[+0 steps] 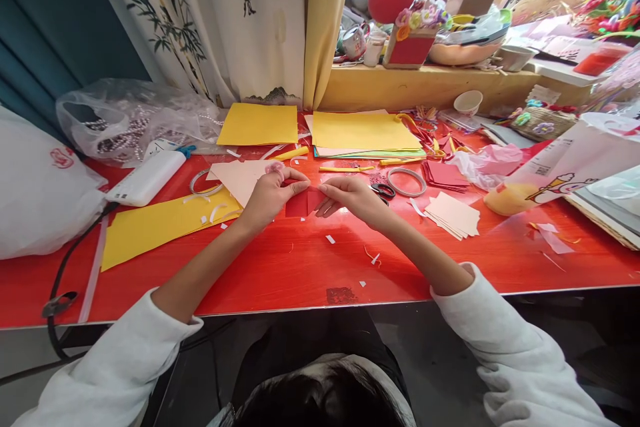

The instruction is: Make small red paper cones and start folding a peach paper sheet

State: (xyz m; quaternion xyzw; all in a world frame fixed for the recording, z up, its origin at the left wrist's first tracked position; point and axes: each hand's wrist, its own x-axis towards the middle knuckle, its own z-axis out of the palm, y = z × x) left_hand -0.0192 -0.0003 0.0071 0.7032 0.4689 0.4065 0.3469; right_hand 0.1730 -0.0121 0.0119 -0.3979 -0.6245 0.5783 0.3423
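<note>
A small red paper piece is held between my two hands, just above the red table. My left hand pinches its left part near the top edge, with thumb and forefinger together. On the other side, my right hand has thumb and forefinger pressed together at the paper's right edge. A pale pink sheet lies beside my left hand. Black-handled scissors and a roll of clear tape rest to the right of my right hand.
Yellow sheets are stacked at the back of the red table. Red cards and pink cards lie at right, near a tilted cup. A white power bank and plastic bags stand left.
</note>
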